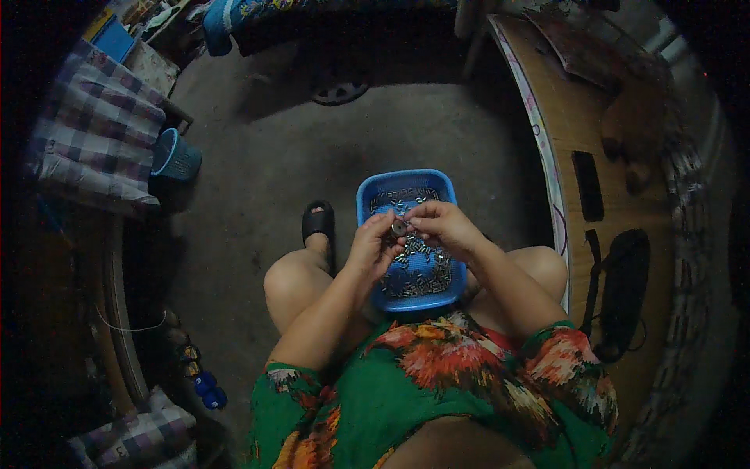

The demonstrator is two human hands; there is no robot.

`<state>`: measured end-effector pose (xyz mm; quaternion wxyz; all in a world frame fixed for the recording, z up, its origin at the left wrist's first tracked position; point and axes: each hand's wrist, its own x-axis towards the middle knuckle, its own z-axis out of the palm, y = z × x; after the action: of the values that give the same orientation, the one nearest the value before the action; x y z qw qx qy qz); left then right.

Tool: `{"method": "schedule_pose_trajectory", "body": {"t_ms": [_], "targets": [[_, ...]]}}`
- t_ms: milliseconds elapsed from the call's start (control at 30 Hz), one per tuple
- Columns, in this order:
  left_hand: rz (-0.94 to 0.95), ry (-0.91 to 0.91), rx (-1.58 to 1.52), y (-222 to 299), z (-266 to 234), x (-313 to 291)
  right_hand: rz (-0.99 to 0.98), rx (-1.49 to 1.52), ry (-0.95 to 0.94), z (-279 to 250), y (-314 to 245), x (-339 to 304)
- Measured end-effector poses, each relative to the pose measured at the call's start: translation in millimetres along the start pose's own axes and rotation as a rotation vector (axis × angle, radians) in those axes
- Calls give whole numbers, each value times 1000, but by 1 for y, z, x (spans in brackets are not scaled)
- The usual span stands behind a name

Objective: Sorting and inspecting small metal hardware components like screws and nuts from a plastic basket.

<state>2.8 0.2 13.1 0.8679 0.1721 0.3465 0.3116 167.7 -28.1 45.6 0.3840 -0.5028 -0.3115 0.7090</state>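
Note:
A blue plastic basket (422,306) rests between my knees, with many small shiny metal cylinders (418,288) scattered over its bottom. Above it my left hand (373,248) is closed around a small round metal piece (399,227), which looks disc-shaped with a dark centre. Close against that piece, my right hand (447,226) pinches with thumb and forefinger. Whatever lies between those fingertips is too small to make out.
A brown wooden table (617,223) stands at the right, bearing a dark oblong object (627,293). Farther left is a blue-green bin (178,159) beside a checked cloth (101,129). A round dark object (340,92) lies on the concrete floor ahead.

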Motion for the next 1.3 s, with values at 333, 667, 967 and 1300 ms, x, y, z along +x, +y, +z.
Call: {"method": "schedule_pose_trajectory", "body": {"t_ms": [333,667,967,1300], "targets": [[-12,36,15,-4,3,0,-168,-233,86,3,8,2],[-37,26,-4,-4,-2,2,-264,-317,76,3,19,9],[-36,13,-56,-2,2,1,-14,17,115,-6,10,8],[-47,25,-75,-4,-5,7,38,209,13,-15,10,10]]}}
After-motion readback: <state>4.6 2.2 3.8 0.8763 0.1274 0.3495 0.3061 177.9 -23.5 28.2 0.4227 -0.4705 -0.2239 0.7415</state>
